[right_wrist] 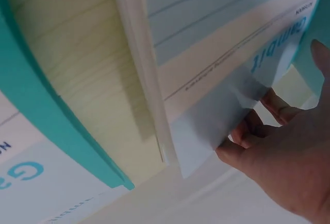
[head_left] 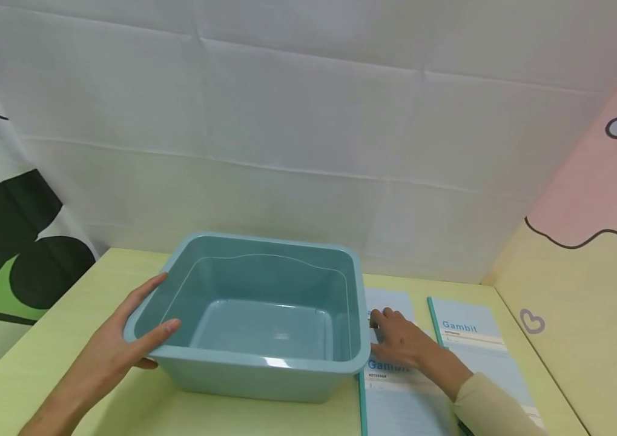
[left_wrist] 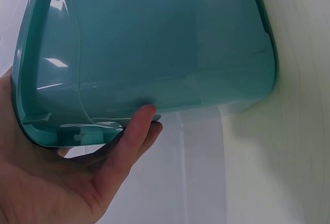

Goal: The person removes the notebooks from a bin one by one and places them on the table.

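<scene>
A blue-green plastic basin (head_left: 261,363) stands upright on the table, with a bare inside. My left hand (head_left: 114,345) grips its near left corner, thumb over the rim and fingers along the outer side; the left wrist view shows this hand (left_wrist: 98,167) under the rim lip. Just right of the basin, my right hand (head_left: 403,339) is over pale blue Gambit notebooks (head_left: 390,393) with teal spines. In the right wrist view, the curled fingers of this hand (right_wrist: 278,147) hold the top edge of one notebook (right_wrist: 221,64), partly hiding that edge.
More Gambit notebooks (head_left: 468,327) lie farther right on the pale yellow table (head_left: 139,412). A white cloth (head_left: 308,121) hangs behind the table. The yellow and pink panel (head_left: 586,290) borders the right side, and a printed cloth (head_left: 14,230) hangs at left.
</scene>
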Demonstrator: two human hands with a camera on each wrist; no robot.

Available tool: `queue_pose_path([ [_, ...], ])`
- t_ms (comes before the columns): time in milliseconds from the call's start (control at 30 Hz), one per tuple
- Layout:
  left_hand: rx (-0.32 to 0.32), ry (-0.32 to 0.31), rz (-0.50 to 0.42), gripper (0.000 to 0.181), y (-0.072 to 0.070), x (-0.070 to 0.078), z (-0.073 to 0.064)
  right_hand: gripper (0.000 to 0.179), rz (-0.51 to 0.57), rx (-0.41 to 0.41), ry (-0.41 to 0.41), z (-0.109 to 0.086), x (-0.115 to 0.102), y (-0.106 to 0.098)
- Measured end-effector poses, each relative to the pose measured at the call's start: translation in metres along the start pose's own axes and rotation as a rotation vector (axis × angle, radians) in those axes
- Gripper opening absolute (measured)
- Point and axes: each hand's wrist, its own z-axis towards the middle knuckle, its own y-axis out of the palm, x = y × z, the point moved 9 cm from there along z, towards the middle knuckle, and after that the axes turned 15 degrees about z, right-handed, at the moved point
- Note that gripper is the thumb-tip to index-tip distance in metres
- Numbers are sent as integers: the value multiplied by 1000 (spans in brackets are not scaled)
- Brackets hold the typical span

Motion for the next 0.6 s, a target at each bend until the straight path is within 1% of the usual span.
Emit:
queue_pose_path([
  [100,-1,-7,16,86,-1,-1,1,42,-4,0,5,0,-2,-1],
  [267,-6,-19,48,87,-3,-2,1,41,-39,23,9,1,-5,-4],
  [367,-7,-19,81,87,-4,-2,1,41,-53,31,31,1,-5,-6],
  [467,-1,-14,131,88,-6,-2,1,39,-52,27,56,1,-3,-7],
  [533,14,1,189,88,-9,0,0,36,-51,37,72,0,-1,-9],
  [600,42,29,259,88,-13,3,-1,34,-58,66,69,0,-2,-15],
])
